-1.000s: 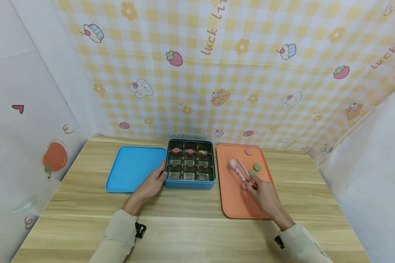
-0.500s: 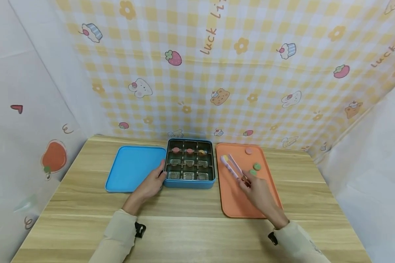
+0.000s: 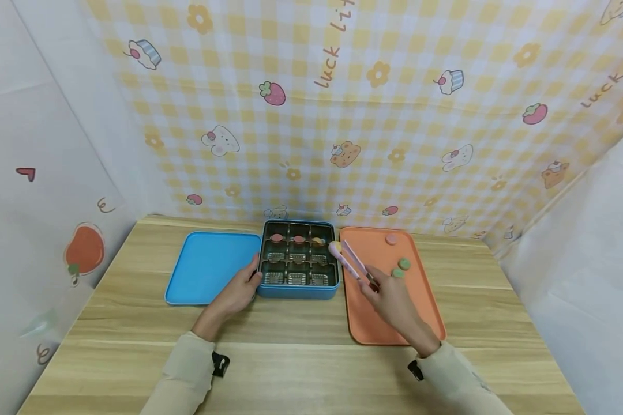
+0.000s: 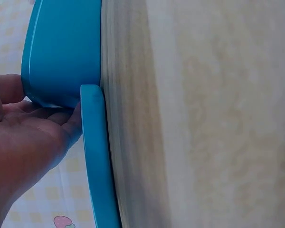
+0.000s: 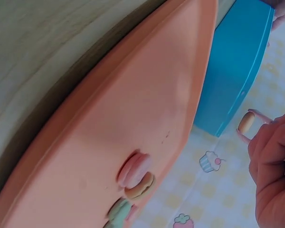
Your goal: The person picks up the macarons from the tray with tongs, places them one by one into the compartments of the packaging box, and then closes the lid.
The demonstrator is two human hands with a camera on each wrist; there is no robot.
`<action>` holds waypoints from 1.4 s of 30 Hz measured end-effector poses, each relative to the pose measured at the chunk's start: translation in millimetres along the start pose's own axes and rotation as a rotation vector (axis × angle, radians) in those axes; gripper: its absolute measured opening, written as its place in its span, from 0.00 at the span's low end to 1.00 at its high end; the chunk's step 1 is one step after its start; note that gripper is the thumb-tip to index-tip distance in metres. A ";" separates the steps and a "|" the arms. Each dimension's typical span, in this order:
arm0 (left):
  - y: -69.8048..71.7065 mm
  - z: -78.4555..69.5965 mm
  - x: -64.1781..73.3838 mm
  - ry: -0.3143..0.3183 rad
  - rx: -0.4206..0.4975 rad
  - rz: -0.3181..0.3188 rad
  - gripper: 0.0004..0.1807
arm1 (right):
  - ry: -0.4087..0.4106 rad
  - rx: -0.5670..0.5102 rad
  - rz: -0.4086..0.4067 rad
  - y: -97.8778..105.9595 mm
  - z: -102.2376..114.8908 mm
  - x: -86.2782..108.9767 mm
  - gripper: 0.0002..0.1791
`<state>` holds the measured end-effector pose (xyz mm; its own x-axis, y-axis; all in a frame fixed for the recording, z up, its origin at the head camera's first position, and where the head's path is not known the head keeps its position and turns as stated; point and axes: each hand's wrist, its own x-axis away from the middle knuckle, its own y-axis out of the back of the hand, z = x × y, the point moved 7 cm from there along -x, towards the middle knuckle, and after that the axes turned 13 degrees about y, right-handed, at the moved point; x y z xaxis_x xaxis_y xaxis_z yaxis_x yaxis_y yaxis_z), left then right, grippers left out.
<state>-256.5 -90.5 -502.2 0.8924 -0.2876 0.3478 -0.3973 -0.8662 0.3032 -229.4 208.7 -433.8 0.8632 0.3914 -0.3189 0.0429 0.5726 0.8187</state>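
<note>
My left hand grips the left side of a blue tin box, thumb at its rim. Inside the box is a divided plastic insert; two pink macarons and a yellow-orange one sit in its back row. In my right hand is a pair of pale pink tongs, held between thumb and fingers. A yellow macaron is pinched between the tong tips, at the box's right rim in the head view. Below them lies the orange tray.
On the tray lie a pink macaron and two green ones; a tan macaron also shows there in the right wrist view. A flat blue lid lies left of the box. A patterned cloth hangs behind the table.
My right hand has carried the tongs and the yellow macaron leftward, from over the tray to the box's right rim. My left hand stays on the box.
</note>
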 end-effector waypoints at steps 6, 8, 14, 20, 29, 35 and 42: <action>1.2 -0.3 -0.2 0.001 0.003 -0.005 0.32 | -0.013 -0.030 0.029 -6.6 6.6 -5.4 0.08; 1.4 -0.5 0.1 0.002 0.002 -0.004 0.32 | -0.012 -0.028 0.040 -8.7 8.7 -6.9 0.07; 0.8 -1.2 0.2 0.000 0.000 -0.003 0.32 | -0.011 -0.017 0.079 -16.7 11.9 -10.1 0.11; -0.5 -1.2 -0.6 -0.007 0.008 -0.003 0.32 | -0.004 -0.005 0.078 -21.7 13.9 -11.1 0.13; 0.0 -0.4 -0.6 -0.008 0.013 0.004 0.32 | -0.010 0.012 0.097 -25.1 14.0 -12.0 0.12; 0.1 -1.0 0.4 -0.008 0.017 0.004 0.32 | -0.014 0.017 0.100 -26.0 13.5 -12.3 0.12; 0.4 -1.2 0.4 -0.003 0.008 0.001 0.32 | -0.016 0.025 0.097 -26.7 12.7 -12.0 0.09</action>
<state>-256.6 -90.4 -500.8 0.8926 -0.2899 0.3453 -0.3967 -0.8689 0.2960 -234.5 179.6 -445.7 0.8720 0.4324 -0.2297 -0.0293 0.5143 0.8571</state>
